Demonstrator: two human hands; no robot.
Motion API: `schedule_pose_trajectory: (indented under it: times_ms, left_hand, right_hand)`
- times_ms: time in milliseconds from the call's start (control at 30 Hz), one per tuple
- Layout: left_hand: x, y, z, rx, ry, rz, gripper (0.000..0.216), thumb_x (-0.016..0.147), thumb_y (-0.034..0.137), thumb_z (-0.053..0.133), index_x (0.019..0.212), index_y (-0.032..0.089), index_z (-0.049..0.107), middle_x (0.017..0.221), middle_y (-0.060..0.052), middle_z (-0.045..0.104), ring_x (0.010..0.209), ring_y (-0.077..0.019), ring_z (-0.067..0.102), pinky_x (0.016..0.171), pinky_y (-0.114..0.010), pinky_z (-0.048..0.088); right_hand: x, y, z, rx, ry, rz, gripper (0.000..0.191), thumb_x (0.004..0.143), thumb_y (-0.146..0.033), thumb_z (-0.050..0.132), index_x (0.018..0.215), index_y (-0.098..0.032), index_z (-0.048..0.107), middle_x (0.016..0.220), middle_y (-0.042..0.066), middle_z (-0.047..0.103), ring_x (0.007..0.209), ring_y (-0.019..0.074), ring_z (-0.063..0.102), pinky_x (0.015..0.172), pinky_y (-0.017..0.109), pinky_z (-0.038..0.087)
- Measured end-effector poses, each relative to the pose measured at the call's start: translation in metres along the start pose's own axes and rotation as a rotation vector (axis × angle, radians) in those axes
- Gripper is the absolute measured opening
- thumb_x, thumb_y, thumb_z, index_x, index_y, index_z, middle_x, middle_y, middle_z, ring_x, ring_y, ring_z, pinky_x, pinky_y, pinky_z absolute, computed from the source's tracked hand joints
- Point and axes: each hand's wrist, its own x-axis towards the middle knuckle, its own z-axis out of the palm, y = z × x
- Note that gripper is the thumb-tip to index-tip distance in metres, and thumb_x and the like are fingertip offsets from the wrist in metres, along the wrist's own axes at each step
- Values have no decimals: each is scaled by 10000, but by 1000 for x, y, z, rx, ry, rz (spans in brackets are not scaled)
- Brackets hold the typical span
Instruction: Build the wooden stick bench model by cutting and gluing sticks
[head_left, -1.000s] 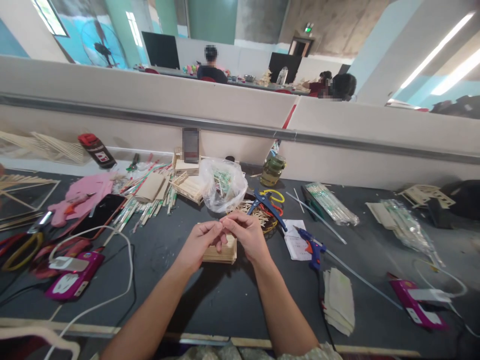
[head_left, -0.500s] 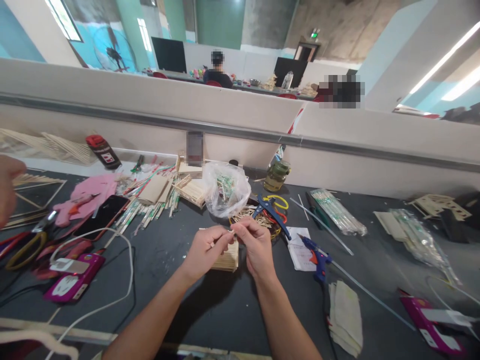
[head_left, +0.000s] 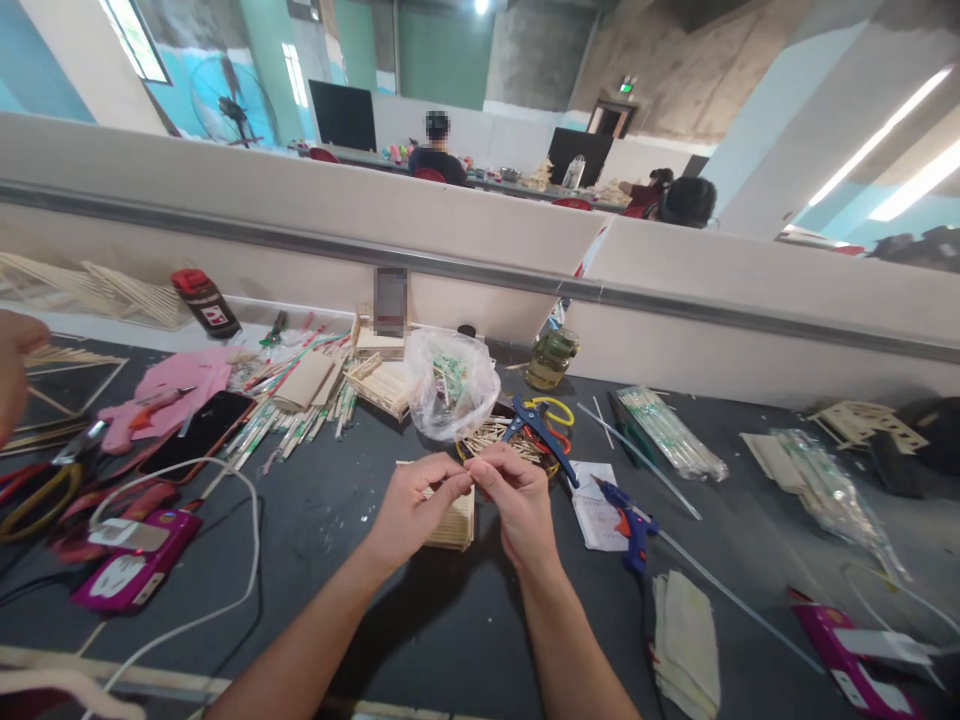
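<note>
My left hand (head_left: 415, 503) and my right hand (head_left: 515, 497) meet at the fingertips in the middle of the view, both closed in a pinch. Whatever lies between the fingers is too small and covered to make out. Under and behind them on the dark table rests a small piece built of pale wooden sticks (head_left: 454, 524), partly hidden by my hands. Just beyond, a container of loose short sticks (head_left: 484, 436) has blue-handled cutters (head_left: 541, 432) lying across it. A blue glue gun (head_left: 631, 523) lies right of my right hand, beside a white paper (head_left: 597, 508).
A plastic bag of scraps (head_left: 452, 385) and a jar of liquid (head_left: 551, 360) stand at the back. Leftward are a phone (head_left: 201, 432), a purple power bank (head_left: 136, 562) and scissors (head_left: 52, 490). Bagged sticks (head_left: 673, 432) and folded cloth (head_left: 685, 645) lie right. Another person's hand (head_left: 19, 370) shows far left.
The view has shifted slightly. My two hands stay pinched together over the stick piece, with the fingertips drawn a little closer.
</note>
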Motion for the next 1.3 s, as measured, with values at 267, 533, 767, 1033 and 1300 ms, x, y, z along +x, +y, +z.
schedule_pose_trajectory:
  times_ms: [267,533,767,1033,1300]
  left_hand:
    - [-9,-10,-18,337,-114,56,209,882,362,611,1001,206,683,1029,-63,680,992,-199,607,884,-321,462]
    - [-32,-33,-51,731,-519,88,1182,659,372,824,1544,359,42,1635,-80,58,1487,-361,52,1173,-597,124]
    - [-42,-44,-56,855,-433,74,1171,701,137,754,1538,364,-32,1636,-89,39,1489,-338,78,1169,-580,183]
    - [-48,-64,-65,863,-347,53,1135,707,117,726,1545,329,-10,1633,-117,35,1488,-334,92,1162,-560,227]
    - [-35,-80,-74,805,-207,11,1030,765,175,686,1542,347,33,1619,-115,108,1472,-316,188,1146,-491,305]
  right_hand:
    - [11,2,-27,23,187,37,228,861,-402,647,783,-188,667,718,-9,581,594,89,448,557,210,374]
    - [-3,29,-50,-309,64,178,386,869,-546,547,904,-186,681,926,81,702,808,201,628,571,254,495]
    - [-6,50,-51,-306,76,176,397,875,-557,529,969,-199,673,1057,97,696,922,235,638,630,303,559]
    - [-5,57,-40,-256,93,192,373,854,-552,554,900,-199,663,1087,91,696,920,226,647,625,295,562]
    - [-6,66,-33,-243,73,195,343,860,-531,552,886,-204,650,1066,75,691,849,186,644,631,280,564]
